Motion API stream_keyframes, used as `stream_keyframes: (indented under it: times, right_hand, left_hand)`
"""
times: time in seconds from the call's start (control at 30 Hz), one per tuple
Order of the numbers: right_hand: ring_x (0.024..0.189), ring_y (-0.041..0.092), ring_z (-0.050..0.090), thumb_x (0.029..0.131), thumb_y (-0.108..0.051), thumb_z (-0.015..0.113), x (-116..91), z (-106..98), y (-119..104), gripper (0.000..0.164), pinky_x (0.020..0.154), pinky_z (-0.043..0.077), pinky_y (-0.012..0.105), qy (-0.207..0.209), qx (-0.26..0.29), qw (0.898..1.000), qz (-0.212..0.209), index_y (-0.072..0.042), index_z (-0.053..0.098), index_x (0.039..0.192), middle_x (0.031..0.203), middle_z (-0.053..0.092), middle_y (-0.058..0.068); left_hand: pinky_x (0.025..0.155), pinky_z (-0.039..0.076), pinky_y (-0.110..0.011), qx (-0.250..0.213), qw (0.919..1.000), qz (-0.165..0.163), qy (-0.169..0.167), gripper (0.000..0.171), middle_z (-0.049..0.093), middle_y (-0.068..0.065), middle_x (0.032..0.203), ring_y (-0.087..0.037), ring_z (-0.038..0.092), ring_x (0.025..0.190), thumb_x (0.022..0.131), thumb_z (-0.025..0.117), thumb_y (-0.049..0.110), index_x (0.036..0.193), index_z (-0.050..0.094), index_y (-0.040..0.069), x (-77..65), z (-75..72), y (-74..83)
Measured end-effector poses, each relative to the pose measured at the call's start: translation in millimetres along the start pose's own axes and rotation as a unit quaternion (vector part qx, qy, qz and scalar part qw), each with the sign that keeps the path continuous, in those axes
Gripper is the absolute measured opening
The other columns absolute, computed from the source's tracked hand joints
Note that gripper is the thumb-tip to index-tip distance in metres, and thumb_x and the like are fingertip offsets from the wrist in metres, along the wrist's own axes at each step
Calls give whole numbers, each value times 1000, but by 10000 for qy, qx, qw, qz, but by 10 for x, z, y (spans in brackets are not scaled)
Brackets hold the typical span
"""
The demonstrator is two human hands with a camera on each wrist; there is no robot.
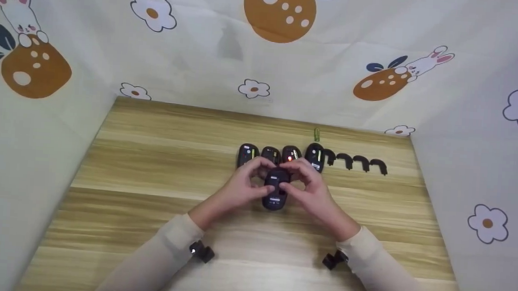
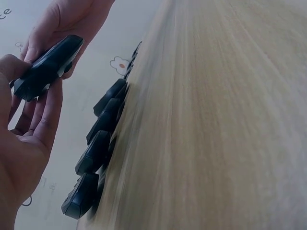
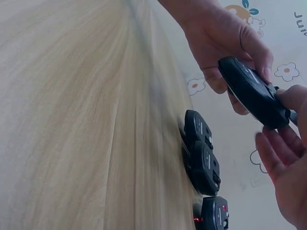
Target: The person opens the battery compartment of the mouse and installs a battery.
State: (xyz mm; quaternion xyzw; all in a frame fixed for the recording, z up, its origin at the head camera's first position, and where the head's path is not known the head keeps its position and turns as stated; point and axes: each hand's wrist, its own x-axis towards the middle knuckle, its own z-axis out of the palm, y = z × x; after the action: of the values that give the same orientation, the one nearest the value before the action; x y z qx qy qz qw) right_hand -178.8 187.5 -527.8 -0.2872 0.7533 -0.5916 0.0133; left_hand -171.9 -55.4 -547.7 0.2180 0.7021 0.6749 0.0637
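A black computer mouse (image 1: 274, 200) is held above the table, its underside with small white labels turned up in the head view. From the left side my left hand (image 1: 241, 182) grips it, thumb on the underside and fingers around the far end. My right hand (image 1: 312, 189) grips the right side, its thumb pressing near a dark slot in the underside. Both wrist views show this mouse (image 2: 50, 67) between the two hands, clear of the table. Part of its far end is hidden by fingers.
Beyond the hands several black mice (image 1: 314, 154) lie underside up in a row, yellow-green batteries showing in some; one glows red. Several curved black covers (image 1: 344, 161) continue the row rightward. A green battery (image 1: 316, 134) lies behind. Patterned cloth (image 1: 201, 56) surrounds the wooden table (image 1: 150, 166).
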Motion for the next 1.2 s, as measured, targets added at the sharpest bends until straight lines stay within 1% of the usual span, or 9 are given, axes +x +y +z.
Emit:
stream_keyframes:
  times: [0.07,0.13,0.33,0.43,0.53,0.7,0.97,1.1,1.2]
  right_hand:
    - [108,28,69,98,-3,83,5,-10,1,41,100,60,37,88,-137,9998,-119,-9,72,137,123,68,11]
    - [103,26,68,98,-2,82,7,-20,-2,41,98,58,34,187,-202,9995,-141,-8,73,137,118,70,11]
    - [94,22,66,97,-1,82,-5,-61,-17,41,88,55,32,410,9,9989,240,-5,72,137,104,72,11]
    - [93,22,66,97,0,81,-6,-81,-20,42,85,57,31,505,159,9980,355,-3,71,137,103,72,11]
    - [94,22,68,97,3,80,1,-101,-38,42,85,58,30,616,431,9965,375,2,69,137,102,73,12]
    - [94,20,69,96,6,79,15,-157,-47,42,85,62,29,779,730,9935,405,7,68,137,101,73,16]
    - [92,19,70,97,0,81,-6,-302,-35,44,83,64,28,947,755,9916,447,6,70,140,101,74,20]
    - [91,17,70,97,5,80,-18,-371,-22,44,80,64,26,974,780,9915,360,10,69,140,100,73,21]
    - [89,17,70,97,6,79,-29,-428,-9,45,78,64,26,966,746,9917,408,9,69,140,100,73,22]
  left_hand:
    - [72,65,-33,48,10000,-11,-22,45,68,-11,120,-27,68,105,92,83,0,132,63,4,-1,3,5]
    - [71,66,-33,112,9999,-34,-52,46,68,-11,118,-27,67,105,91,83,1,132,64,4,-3,8,10]
    - [71,67,-35,193,9997,-90,-144,47,68,-9,120,-26,68,106,90,83,-1,133,64,4,0,26,-7]
    - [71,66,-33,215,9996,-73,-167,47,67,-10,123,-28,68,107,90,83,-1,133,64,4,1,35,2]
    - [71,66,-32,183,9996,-51,-195,46,66,-11,128,-29,68,108,90,83,0,133,65,3,7,44,-2]
    - [73,67,-36,140,9996,-105,-215,46,66,-8,131,-29,69,110,91,84,-1,133,66,5,10,53,-10]
    - [77,67,-40,144,9996,-169,-184,46,67,-6,130,-26,69,110,90,84,-1,132,67,7,17,59,-8]
    - [78,67,-42,148,9996,-152,-162,45,67,-6,129,-25,69,110,90,83,-1,132,67,6,18,64,-1]
    - [80,66,-46,195,9996,-139,-141,45,67,-6,129,-25,69,109,90,84,0,132,67,6,20,63,-5]
